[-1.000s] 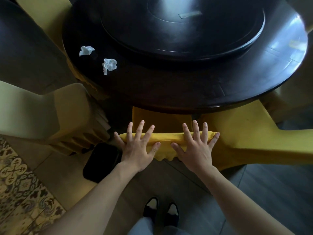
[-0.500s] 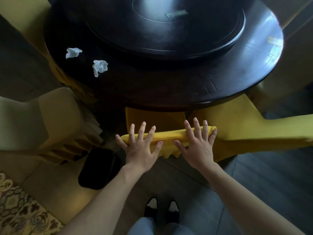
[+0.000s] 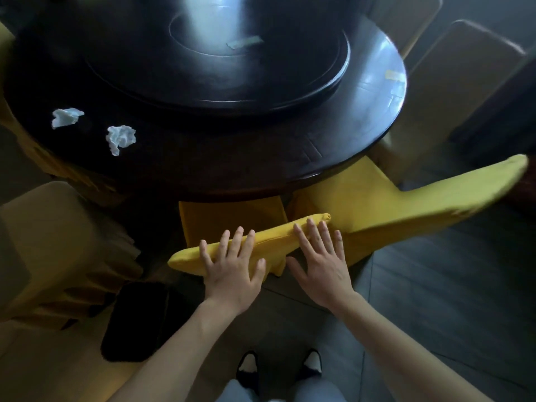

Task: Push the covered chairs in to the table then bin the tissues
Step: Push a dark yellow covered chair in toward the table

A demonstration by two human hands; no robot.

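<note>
Both the left hand (image 3: 232, 274) and the right hand (image 3: 322, 264) lie flat, fingers spread, on the yellow-covered chair back (image 3: 278, 234), its seat tucked under the round counter (image 3: 261, 158). Two crumpled tissues (image 3: 120, 138) sit on the counter's left side.

I see a dark grey floor (image 3: 435, 300) under my feet, a black bin (image 3: 135, 322) low on my left, a big round spinning tray (image 3: 203, 68) on the dark table top, and cold bright light shining on the wood from the far side.
</note>
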